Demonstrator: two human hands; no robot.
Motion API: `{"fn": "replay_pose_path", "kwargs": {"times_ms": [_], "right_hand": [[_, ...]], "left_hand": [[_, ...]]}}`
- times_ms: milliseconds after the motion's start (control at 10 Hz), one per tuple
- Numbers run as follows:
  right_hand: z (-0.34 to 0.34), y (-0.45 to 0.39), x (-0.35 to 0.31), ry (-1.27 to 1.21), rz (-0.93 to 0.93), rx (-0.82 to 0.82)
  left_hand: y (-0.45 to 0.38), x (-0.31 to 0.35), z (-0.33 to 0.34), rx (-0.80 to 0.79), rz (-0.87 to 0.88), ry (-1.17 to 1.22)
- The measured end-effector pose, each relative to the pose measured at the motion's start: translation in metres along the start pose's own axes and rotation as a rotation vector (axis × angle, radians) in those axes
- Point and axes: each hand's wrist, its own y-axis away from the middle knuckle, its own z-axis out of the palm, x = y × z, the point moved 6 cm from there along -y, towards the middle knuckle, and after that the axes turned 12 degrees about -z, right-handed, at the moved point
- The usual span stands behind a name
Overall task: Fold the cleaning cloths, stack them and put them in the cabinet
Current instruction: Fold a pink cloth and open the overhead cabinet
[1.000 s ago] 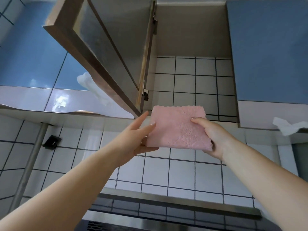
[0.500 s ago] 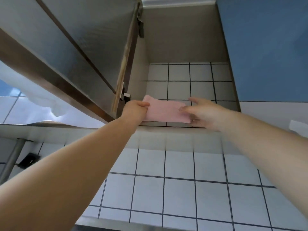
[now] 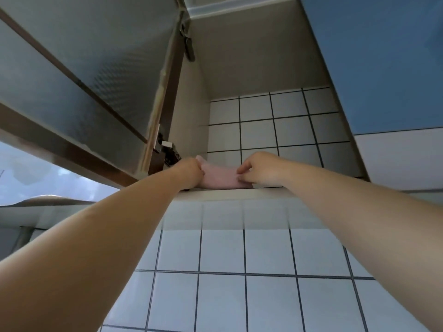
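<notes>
Both hands, left hand [image 3: 191, 170] and right hand [image 3: 257, 170], pinch the pink cloths [image 3: 219, 177] at the cabinet [image 3: 251, 68] ledge; released this near the lip, the stack could slide off.

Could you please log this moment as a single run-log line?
stage: placing | left hand: holding pink cloth | right hand: holding it too | cloth: at cabinet's front edge | cabinet door: open

head camera, tilted steeply upward, close beneath open wall cabinet [image 3: 251, 68]
</notes>
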Motion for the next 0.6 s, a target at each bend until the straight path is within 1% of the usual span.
{"fn": "replay_pose_path", "kwargs": {"times_ms": [100,200,300,400,500,600], "right_hand": [[0.010,-0.007,0.003,-0.024,0.006,-0.034],[0.015,-0.008,0.009,-0.043,0.028,-0.074],[0.016,-0.006,0.011,-0.090,0.044,-0.092],[0.016,-0.006,0.012,-0.105,0.055,-0.073],[0.015,-0.006,0.013,-0.114,0.064,-0.039],[0.013,-0.007,0.013,-0.132,0.042,-0.012]], "left_hand": [[-0.001,-0.008,-0.001,-0.015,-0.084,0.255],[-0.001,-0.018,-0.003,-0.104,-0.164,0.532],[-0.003,-0.011,0.000,-0.050,-0.004,0.232],[0.000,-0.009,-0.001,-0.062,0.064,0.225],[0.009,-0.014,-0.004,-0.122,0.095,0.392],[0.014,-0.017,-0.005,-0.125,0.123,0.435]]}}
